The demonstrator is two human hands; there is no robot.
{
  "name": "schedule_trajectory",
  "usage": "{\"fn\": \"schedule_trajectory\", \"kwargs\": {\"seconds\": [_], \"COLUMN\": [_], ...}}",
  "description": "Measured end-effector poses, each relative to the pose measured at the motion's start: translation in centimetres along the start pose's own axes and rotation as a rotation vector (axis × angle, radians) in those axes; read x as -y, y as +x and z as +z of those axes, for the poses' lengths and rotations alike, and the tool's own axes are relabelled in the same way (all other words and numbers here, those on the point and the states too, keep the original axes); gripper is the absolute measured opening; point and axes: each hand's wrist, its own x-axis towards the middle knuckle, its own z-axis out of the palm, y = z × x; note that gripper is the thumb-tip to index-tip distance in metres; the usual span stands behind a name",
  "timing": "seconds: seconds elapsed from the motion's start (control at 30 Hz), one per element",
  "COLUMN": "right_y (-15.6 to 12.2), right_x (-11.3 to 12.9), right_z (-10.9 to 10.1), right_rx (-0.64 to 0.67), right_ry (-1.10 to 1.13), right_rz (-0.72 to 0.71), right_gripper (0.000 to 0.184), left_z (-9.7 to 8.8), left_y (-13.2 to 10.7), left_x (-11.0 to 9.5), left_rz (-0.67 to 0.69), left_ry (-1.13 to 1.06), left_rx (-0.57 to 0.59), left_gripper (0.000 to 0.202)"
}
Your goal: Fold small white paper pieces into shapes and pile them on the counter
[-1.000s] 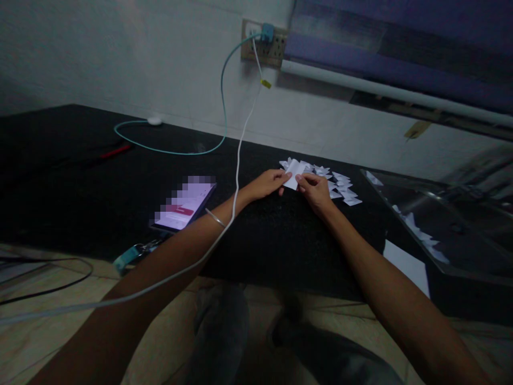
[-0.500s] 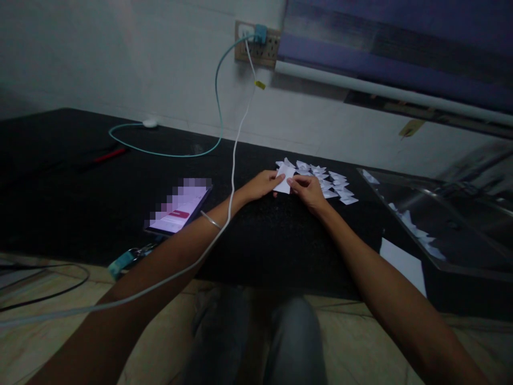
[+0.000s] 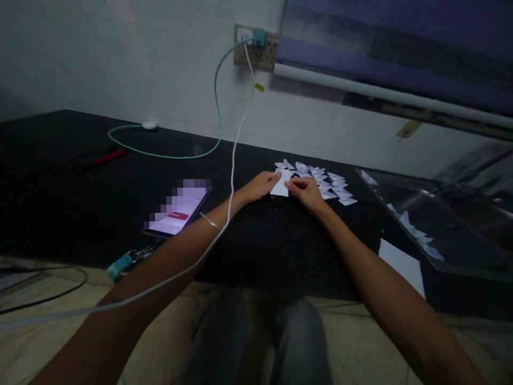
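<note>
A small white piece of paper is held between both hands above the black countertop. My left hand grips its left side, thumb lying on the top face and the other fingers underneath. At the lower right edge, my right hand pinches the paper between thumb and fingers. Just behind and to the right of the hands lie several folded white paper pieces in rows, partly covered by the right hand. Any folds on the held paper are too small to make out.
A white sheet lies by my right forearm, left of a metal sink. A lit phone or tablet rests by my left forearm. A white cable hangs across that arm. A teal cable loops behind.
Both hands and the paper have shifted very slightly left. The held paper shows a little more squarely to the view, and both grips stay on it.
</note>
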Motion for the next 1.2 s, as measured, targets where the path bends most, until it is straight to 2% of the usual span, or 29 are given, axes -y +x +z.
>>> {"fn": "schedule_trajectory", "kwargs": {"seconds": [0.1,0.27,0.4,0.63,0.8,0.93,1.2], "right_y": [0.0,0.0,0.1,0.2,0.2,0.1,0.2], "right_x": [0.0,-0.5,-0.6,-0.7,-0.7,-0.5,-0.9], "right_z": [-0.1,-0.3,-0.3,-0.3,-0.3,-0.2,0.0], "right_rx": [-0.004,0.032,0.039,0.057,0.024,-0.032,-0.094], "right_ry": [0.007,-0.062,-0.064,-0.046,-0.038,0.023,0.089], "right_rz": [0.001,-0.024,-0.030,-0.024,0.002,0.032,0.032], "right_gripper": [0.041,0.046,0.046,0.044,0.042,0.039,0.032], "left_z": [0.0,-0.1,-0.3,-0.3,-0.2,-0.5,-0.5], "left_y": [0.0,0.3,0.4,0.3,0.0,0.1,-0.3], "left_x": [0.1,0.6,0.8,-0.1,-1.0,-1.1,-1.5], "left_rz": [-0.007,0.006,0.013,-0.036,-0.135,-0.203,-0.194], "left_ry": [-0.037,-0.036,-0.037,-0.066,-0.202,-0.317,-0.278], "left_rx": [-0.004,-0.086,-0.079,-0.140,-0.125,-0.113,-0.169], "left_gripper": [0.049,0.045,0.044,0.045,0.048,0.031,0.033]}}
